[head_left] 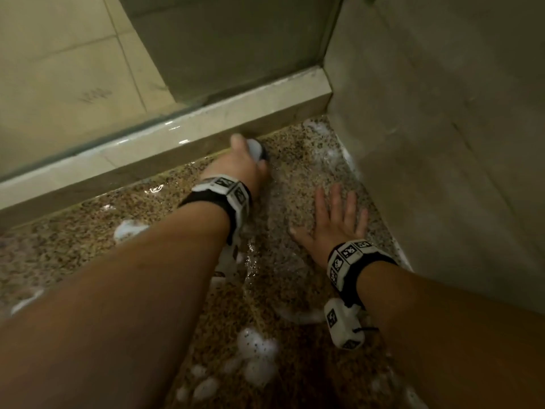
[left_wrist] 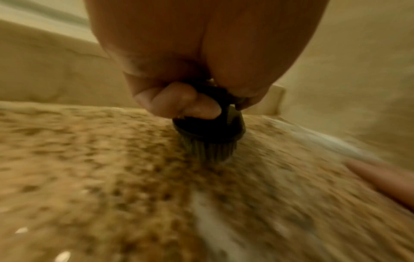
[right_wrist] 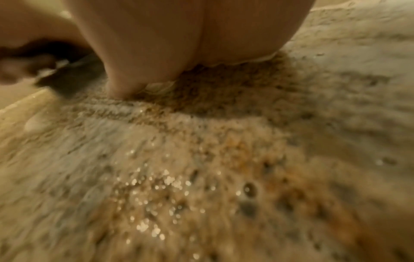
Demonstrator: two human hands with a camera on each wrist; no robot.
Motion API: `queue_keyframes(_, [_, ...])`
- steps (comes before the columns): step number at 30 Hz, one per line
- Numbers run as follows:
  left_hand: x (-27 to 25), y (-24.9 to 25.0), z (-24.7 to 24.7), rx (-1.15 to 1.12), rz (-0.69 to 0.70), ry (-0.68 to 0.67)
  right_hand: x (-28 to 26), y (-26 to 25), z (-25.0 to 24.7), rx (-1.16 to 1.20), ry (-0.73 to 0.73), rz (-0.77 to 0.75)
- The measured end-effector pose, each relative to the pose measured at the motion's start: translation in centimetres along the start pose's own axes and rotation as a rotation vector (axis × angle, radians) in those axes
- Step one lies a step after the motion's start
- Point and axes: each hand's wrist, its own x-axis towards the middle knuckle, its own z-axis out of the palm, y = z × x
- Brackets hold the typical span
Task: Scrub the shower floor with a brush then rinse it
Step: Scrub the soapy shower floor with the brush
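My left hand (head_left: 241,160) grips a small round brush (head_left: 258,150) with a pale top and dark base, close to the raised curb. The left wrist view shows curled fingers (left_wrist: 179,101) round the black brush (left_wrist: 208,131), its bristles pressed on the speckled shower floor (left_wrist: 89,168). To the right, my right hand (head_left: 333,222) lies flat on the wet floor (head_left: 283,278) with fingers spread and nothing in it. Its palm (right_wrist: 179,44) presses into soapy water in the right wrist view.
A tiled curb (head_left: 182,134) with a glass panel (head_left: 224,39) above runs along the far side. A wall (head_left: 442,128) closes the right side, forming a corner ahead. Foam patches (head_left: 256,358) lie on the wet floor near me.
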Motion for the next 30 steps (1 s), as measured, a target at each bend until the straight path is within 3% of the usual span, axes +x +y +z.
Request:
queue_keyframes(3, [0.1,-2.2,-0.9,-0.035,-0.127,0.080,0.0,0.0,-0.1,-0.002,-0.016,-0.009])
queue_keyframes(7, [-0.4,-0.7,0.0,-0.235,-0.266,0.110,0.2,-0.1,-0.1,-0.009,-0.030,-0.002])
queue_keyframes(10, [0.6,2.6,1.0,-0.281,-0.220,0.124,0.3,0.0,-0.1,-0.008,-0.025,0.000])
queue_keyframes(14, [3.1,7.8,1.8,-0.366,-0.256,-0.029,0.4,0.0,0.2,-0.040,-0.007,0.007])
queue_keyframes(20, [4.4,11.7,2.8,-0.282,-0.049,-0.153,0.5,-0.3,-0.1,-0.065,-0.057,0.050])
queue_keyframes(23, [4.2,10.4,2.8,-0.239,-0.079,-0.148,0.4,0.0,-0.1,-0.014,-0.042,0.025])
queue_keyframes(27, [2.6,5.1,2.0,-0.190,-0.117,-0.006,0.4,0.2,-0.1,0.007,-0.036,0.003])
queue_keyframes(30, [0.7,0.8,0.5,-0.143,-0.160,-0.006,0.3,0.1,-0.1,0.007,-0.026,-0.002])
